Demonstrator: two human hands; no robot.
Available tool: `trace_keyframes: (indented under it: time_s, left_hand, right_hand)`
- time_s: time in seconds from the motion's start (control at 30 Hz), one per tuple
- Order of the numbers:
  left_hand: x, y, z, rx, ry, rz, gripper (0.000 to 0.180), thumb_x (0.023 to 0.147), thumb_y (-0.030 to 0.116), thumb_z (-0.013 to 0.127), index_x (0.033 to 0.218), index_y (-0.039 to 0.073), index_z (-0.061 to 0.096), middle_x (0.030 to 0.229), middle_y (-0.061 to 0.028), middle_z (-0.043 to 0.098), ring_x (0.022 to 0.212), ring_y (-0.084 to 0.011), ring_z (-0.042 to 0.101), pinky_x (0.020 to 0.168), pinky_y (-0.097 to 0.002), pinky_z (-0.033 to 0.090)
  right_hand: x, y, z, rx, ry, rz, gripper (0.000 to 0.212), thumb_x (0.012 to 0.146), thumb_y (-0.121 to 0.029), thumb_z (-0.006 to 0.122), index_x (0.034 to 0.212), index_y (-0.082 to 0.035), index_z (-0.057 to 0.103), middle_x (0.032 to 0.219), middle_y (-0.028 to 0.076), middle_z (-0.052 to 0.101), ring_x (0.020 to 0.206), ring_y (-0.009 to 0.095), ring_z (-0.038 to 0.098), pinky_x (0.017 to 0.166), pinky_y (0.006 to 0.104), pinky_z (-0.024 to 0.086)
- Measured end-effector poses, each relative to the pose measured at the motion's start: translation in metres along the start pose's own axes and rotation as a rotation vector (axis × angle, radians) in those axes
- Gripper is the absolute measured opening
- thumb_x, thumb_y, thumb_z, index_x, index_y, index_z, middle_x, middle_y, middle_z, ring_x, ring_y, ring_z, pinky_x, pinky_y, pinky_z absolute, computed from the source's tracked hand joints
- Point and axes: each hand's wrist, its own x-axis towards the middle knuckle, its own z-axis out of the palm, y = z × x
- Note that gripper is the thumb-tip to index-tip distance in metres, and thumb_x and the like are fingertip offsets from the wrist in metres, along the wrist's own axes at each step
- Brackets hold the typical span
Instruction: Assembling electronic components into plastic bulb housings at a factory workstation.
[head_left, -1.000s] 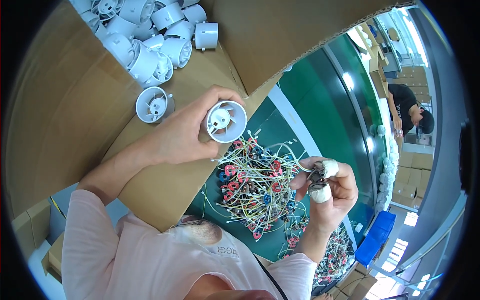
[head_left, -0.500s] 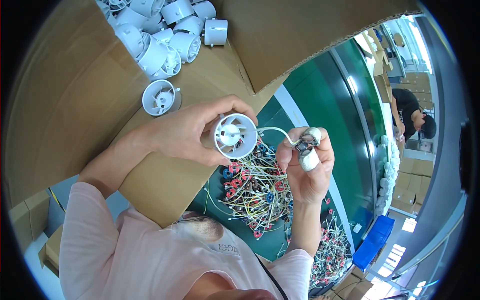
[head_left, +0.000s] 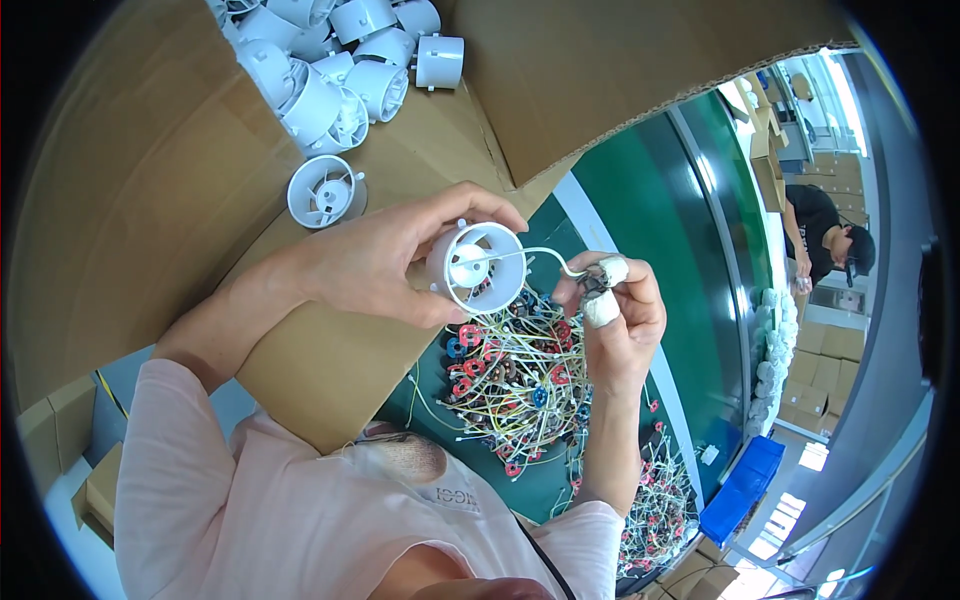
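Note:
My left hand (head_left: pixel 385 255) is curled around a round white plastic fan housing (head_left: pixel 468 268), its open end with hub and ribs facing me. To the right, my right hand (head_left: pixel 628 325) is closed, pinching a small dark part (head_left: pixel 594 284) between fingertips; its details are mostly hidden. White wraps cover two of this hand's digits. From the dark part a thin whitish cable (head_left: pixel 548 252) arcs left into the housing, its end lying across the hub. Below both hands spreads a heap of small wired parts (head_left: pixel 520 385) with red, blue and dark rings and pale leads.
A cardboard box (head_left: pixel 400 160) at upper left holds several white housings (head_left: pixel 310 105); a single one (head_left: pixel 328 192) lies nearer my left wrist. Another wired heap (head_left: pixel 660 510) and a blue bin (head_left: pixel 742 487) are at lower right. Beyond the green surface (head_left: pixel 650 220), a person (head_left: pixel 825 235) works.
My right hand has tilted and shifted slightly left, and more of the cable shows across the housing's hub. The housing has moved slightly right in my left hand.

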Motion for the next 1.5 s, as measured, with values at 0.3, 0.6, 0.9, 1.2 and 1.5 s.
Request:
trace_keyframes:
  time_s: [0.3, 0.6, 0.9, 1.2, 1.5]
  left_hand:
    - [0.007, -0.002, -0.01, 0.094, -0.01, 0.018, 0.061, 0.069, 0.006, 0.069, 0.123, 0.003, 0.041, 0.114, -0.0059, 0.051, 0.109, -0.013, 0.05, 0.092, -0.0291, 0.041]
    - [0.014, 0.001, -0.023, 0.318, 0.049, 0.083, 0.063, 0.067, 0.008, 0.072, 0.124, 0.005, 0.045, 0.119, -0.006, 0.049, 0.111, -0.0149, 0.049, 0.091, -0.0298, 0.041]
    - [-0.005, 0.003, 0.02, 0.725, 0.269, 0.318, 0.062, 0.062, 0.007, 0.073, 0.12, 0.013, 0.055, 0.114, -0.0093, 0.045, 0.099, -0.0211, 0.051, 0.08, -0.0302, 0.044]
    - [-0.009, 0.01, 0.021, 0.85, 0.35, 0.349, 0.063, 0.061, 0.004, 0.072, 0.12, 0.017, 0.055, 0.098, -0.0088, 0.046, 0.079, -0.0192, 0.053, 0.067, -0.0304, 0.047]
    - [-0.006, 0.007, 0.017, 0.781, 0.375, 0.276, 0.064, 0.059, 0.007, 0.075, 0.119, 0.018, 0.055, 0.087, -0.0056, 0.051, 0.077, -0.0207, 0.053, 0.064, -0.0302, 0.046]
  right_hand:
    - [0.015, 0.001, -0.007, -0.314, -0.035, -0.178, 0.021, 0.084, -0.009, 0.058, 0.1, 0.002, 0.053, 0.101, 0.018, 0.059, 0.079, 0.019, 0.06, 0.067, 0.0268, 0.048]
    - [0.024, -0.033, 0.011, -0.894, -0.176, -0.236, 0.019, 0.08, 0.0, 0.057, 0.098, 0.004, 0.058, 0.095, 0.014, 0.059, 0.078, 0.017, 0.057, 0.07, 0.0265, 0.046]
    - [-0.004, -0.043, 0.058, -0.897, -0.088, 0.037, 0.025, 0.076, 0.007, 0.057, 0.1, 0.002, 0.058, 0.093, 0.01, 0.059, 0.076, 0.015, 0.056, 0.066, 0.0243, 0.046]
    - [-0.001, -0.036, 0.055, -0.948, -0.079, -0.289, 0.03, 0.074, 0.01, 0.059, 0.102, 0.001, 0.056, 0.091, 0.01, 0.059, 0.07, 0.015, 0.055, 0.063, 0.0251, 0.046]
    - [-0.002, -0.028, 0.044, -1.012, -0.024, -0.225, 0.031, 0.07, 0.01, 0.061, 0.1, 0.002, 0.055, 0.09, 0.012, 0.058, 0.071, 0.019, 0.055, 0.062, 0.0275, 0.045]
